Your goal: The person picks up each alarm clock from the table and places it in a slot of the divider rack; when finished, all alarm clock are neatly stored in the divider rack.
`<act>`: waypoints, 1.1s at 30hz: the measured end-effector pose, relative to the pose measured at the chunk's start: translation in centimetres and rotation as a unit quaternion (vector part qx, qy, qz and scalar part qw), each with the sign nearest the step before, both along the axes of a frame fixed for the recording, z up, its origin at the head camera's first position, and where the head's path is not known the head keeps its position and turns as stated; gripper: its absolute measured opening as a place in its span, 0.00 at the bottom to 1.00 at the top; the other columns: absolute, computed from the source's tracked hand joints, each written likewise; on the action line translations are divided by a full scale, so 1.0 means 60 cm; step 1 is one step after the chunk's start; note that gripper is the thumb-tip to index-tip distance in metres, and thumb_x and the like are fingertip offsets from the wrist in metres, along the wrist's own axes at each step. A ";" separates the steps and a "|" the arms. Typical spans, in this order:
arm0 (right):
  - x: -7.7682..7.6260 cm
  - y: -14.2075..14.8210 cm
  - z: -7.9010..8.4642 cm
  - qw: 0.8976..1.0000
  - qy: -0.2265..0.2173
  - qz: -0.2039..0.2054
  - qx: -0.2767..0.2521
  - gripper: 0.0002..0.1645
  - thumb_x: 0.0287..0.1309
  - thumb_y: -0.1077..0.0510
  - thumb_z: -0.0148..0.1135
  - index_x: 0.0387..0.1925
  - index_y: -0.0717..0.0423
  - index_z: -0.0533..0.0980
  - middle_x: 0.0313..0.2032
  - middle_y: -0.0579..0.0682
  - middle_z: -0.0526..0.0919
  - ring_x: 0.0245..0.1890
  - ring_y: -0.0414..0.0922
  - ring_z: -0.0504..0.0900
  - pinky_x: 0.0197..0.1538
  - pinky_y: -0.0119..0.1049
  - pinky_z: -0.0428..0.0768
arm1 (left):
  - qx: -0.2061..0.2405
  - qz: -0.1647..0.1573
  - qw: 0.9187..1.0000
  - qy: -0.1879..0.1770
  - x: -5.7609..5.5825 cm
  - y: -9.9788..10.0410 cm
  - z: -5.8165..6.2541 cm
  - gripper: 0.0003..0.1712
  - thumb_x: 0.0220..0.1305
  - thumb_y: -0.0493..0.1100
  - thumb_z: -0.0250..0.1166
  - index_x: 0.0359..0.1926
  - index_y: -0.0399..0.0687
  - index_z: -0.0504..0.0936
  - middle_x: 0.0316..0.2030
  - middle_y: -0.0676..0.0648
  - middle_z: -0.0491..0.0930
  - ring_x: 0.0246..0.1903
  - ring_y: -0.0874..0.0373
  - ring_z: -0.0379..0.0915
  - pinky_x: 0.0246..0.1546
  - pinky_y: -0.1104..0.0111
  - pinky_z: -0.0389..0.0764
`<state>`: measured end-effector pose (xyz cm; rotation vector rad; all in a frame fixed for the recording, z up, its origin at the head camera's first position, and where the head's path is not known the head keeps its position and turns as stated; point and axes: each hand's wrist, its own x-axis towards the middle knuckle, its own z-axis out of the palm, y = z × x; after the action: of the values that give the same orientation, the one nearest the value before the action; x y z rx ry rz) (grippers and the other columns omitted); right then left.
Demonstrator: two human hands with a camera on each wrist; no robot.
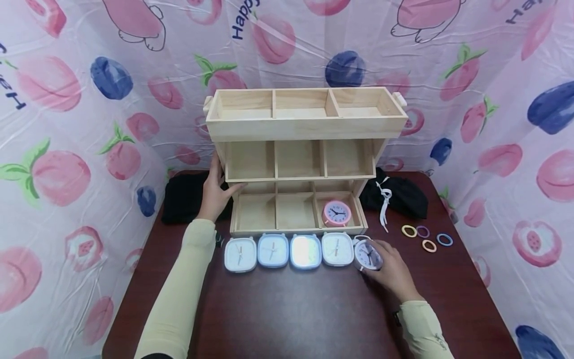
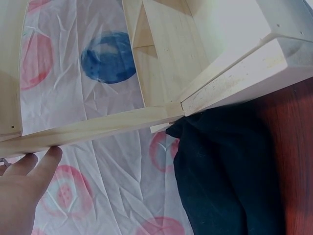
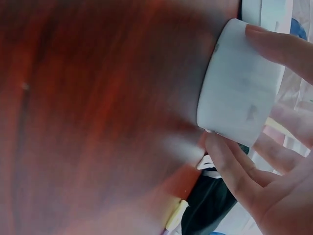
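A tiered wooden box (image 1: 296, 174) stands open at the back of the table, its trays split into compartments. My left hand (image 1: 214, 192) is at its left side, fingers (image 2: 46, 164) laid fairly straight against a wooden side bar (image 2: 93, 128). With thumb and fingers, my right hand (image 1: 394, 267) grips a round pale alarm clock (image 1: 368, 255) at the right end of a row. In the right wrist view the clock's white casing (image 3: 239, 81) sits close over the table. A pink round alarm clock (image 1: 337, 213) lies in the bottom tray's right compartment.
Left of the gripped clock, several squarish clocks (image 1: 273, 251) line up before the box. Colored rings (image 1: 429, 245) lie at the right. A black cloth (image 1: 185, 197) is left of the box; a black bag (image 1: 405, 197) with white cord is right. Printed curtains (image 1: 287, 45) surround the table.
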<state>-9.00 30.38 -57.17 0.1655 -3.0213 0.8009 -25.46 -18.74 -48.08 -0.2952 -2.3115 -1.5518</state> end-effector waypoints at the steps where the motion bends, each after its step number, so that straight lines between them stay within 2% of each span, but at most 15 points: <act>1: 0.001 0.000 0.000 1.000 0.002 -0.003 -0.004 0.49 0.48 0.56 0.85 0.72 0.58 0.74 0.68 0.67 0.75 0.65 0.67 0.74 0.66 0.69 0.77 | 0.002 -0.002 1.000 0.002 -0.001 -0.001 -0.001 0.69 0.61 0.35 0.79 0.88 0.68 0.41 0.85 0.49 0.52 0.83 0.49 0.55 0.80 0.49 0.69; 5: 0.010 0.000 0.000 0.999 0.008 -0.028 -0.017 0.46 0.47 0.54 0.86 0.68 0.59 0.77 0.67 0.67 0.76 0.64 0.66 0.75 0.66 0.70 0.76 | 0.006 -0.010 1.000 0.009 -0.002 -0.002 -0.002 0.69 0.61 0.36 0.79 0.88 0.69 0.41 0.85 0.47 0.54 0.82 0.48 0.56 0.79 0.49 0.70; 8: 0.019 0.000 0.005 0.998 0.023 -0.055 -0.026 0.42 0.45 0.54 0.87 0.62 0.61 0.78 0.65 0.67 0.77 0.62 0.66 0.75 0.63 0.69 0.77 | 0.003 -0.011 1.000 0.008 -0.003 -0.002 -0.004 0.69 0.62 0.37 0.79 0.88 0.69 0.41 0.85 0.46 0.54 0.82 0.47 0.57 0.78 0.49 0.71; 13: 0.026 -0.001 0.017 0.992 0.092 -0.075 -0.045 0.36 0.39 0.57 0.89 0.50 0.61 0.79 0.60 0.66 0.80 0.58 0.64 0.76 0.59 0.64 0.77 | 0.002 -0.004 1.000 0.000 -0.002 0.000 -0.003 0.70 0.61 0.33 0.78 0.88 0.65 0.40 0.85 0.45 0.52 0.83 0.47 0.55 0.79 0.49 0.70; 16: 0.024 -0.005 0.026 0.987 0.131 -0.076 -0.058 0.35 0.37 0.58 0.90 0.48 0.60 0.79 0.59 0.65 0.81 0.59 0.63 0.76 0.58 0.61 0.75 | 0.006 -0.002 1.000 -0.004 0.000 0.002 0.002 0.70 0.61 0.30 0.77 0.88 0.61 0.40 0.85 0.44 0.52 0.83 0.46 0.54 0.80 0.49 0.68; 19: 0.018 -0.014 0.038 0.982 0.151 -0.079 -0.076 0.35 0.37 0.57 0.91 0.46 0.59 0.79 0.59 0.63 0.82 0.60 0.62 0.77 0.59 0.58 0.75 | 0.006 -0.003 1.000 -0.014 0.006 0.006 0.009 0.69 0.62 0.28 0.76 0.88 0.58 0.40 0.85 0.41 0.51 0.84 0.45 0.52 0.81 0.47 0.66; 21: 0.011 -0.023 0.047 0.980 0.158 -0.080 -0.088 0.35 0.37 0.56 0.91 0.46 0.58 0.80 0.59 0.62 0.83 0.61 0.61 0.78 0.61 0.50 0.75 | 0.002 -0.003 1.000 -0.016 0.008 0.006 0.010 0.68 0.63 0.31 0.76 0.88 0.60 0.39 0.86 0.43 0.50 0.84 0.46 0.51 0.81 0.47 0.65; 23: 0.002 -0.034 0.056 0.978 0.166 -0.077 -0.101 0.34 0.36 0.55 0.92 0.45 0.57 0.80 0.58 0.60 0.84 0.61 0.59 0.79 0.63 0.38 0.73 | -0.005 -0.003 1.000 -0.012 0.008 0.004 0.007 0.68 0.64 0.34 0.77 0.88 0.64 0.38 0.86 0.46 0.49 0.84 0.46 0.52 0.81 0.47 0.66; 26: -0.015 -0.052 0.063 0.975 0.182 -0.063 -0.115 0.35 0.34 0.56 0.92 0.45 0.57 0.81 0.57 0.59 0.84 0.59 0.57 0.80 0.60 0.28 0.69 | -0.014 -0.002 1.000 0.002 0.004 -0.001 -0.002 0.68 0.65 0.40 0.78 0.87 0.74 0.38 0.86 0.52 0.49 0.84 0.48 0.53 0.80 0.47 0.68; 28: -0.028 -0.065 0.066 0.973 0.191 -0.051 -0.123 0.35 0.34 0.58 0.92 0.44 0.58 0.81 0.57 0.60 0.84 0.59 0.58 0.80 0.60 0.29 0.70 | -0.017 -0.002 1.000 0.008 0.002 -0.004 -0.005 0.68 0.64 0.41 0.78 0.87 0.77 0.39 0.86 0.54 0.48 0.83 0.48 0.53 0.79 0.46 0.69; 33: -0.057 -0.101 0.073 0.973 0.187 -0.028 -0.131 0.33 0.34 0.57 0.92 0.44 0.60 0.81 0.59 0.63 0.84 0.63 0.61 0.80 0.64 0.51 0.76 | -0.016 -0.001 1.000 0.009 0.002 -0.003 -0.005 0.67 0.65 0.41 0.78 0.87 0.77 0.40 0.86 0.55 0.48 0.83 0.49 0.54 0.79 0.46 0.69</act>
<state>-12.45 24.30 -52.76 0.2010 -2.5338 1.0206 -25.31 -18.89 -48.38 -0.3188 -2.3237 -1.5092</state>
